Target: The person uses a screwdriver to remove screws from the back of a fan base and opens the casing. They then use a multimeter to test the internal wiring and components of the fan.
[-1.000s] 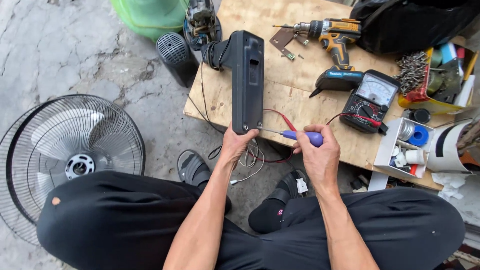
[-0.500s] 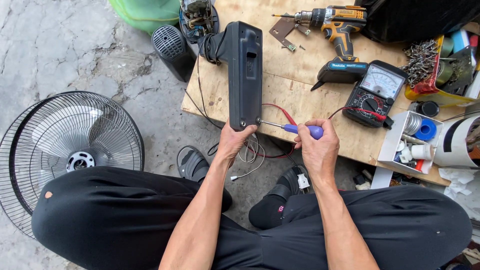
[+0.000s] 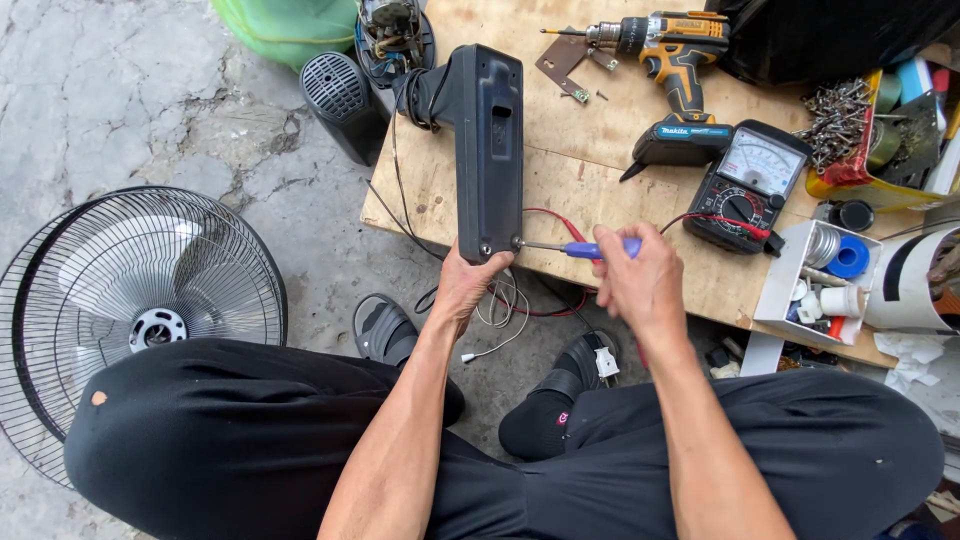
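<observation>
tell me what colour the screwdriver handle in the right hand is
Blue, on the screwdriver held by the right hand; the head view shows it.

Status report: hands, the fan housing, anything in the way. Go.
Left hand grips black fan housing at its near end. Right hand holds blue-handled screwdriver, tip at housing's corner. Red wire beside shaft.

We have a single view, from a camera worn on the person's head. It looks steeply down and a little forward, over the person's own knees, forearms and both hands, which fill the lower half of the picture and sit close to the lens. Beyond them we see the near edge of the low wooden bench (image 3: 640,190) in the upper middle and right, with bare concrete floor (image 3: 120,100) stretching off to the left.
</observation>
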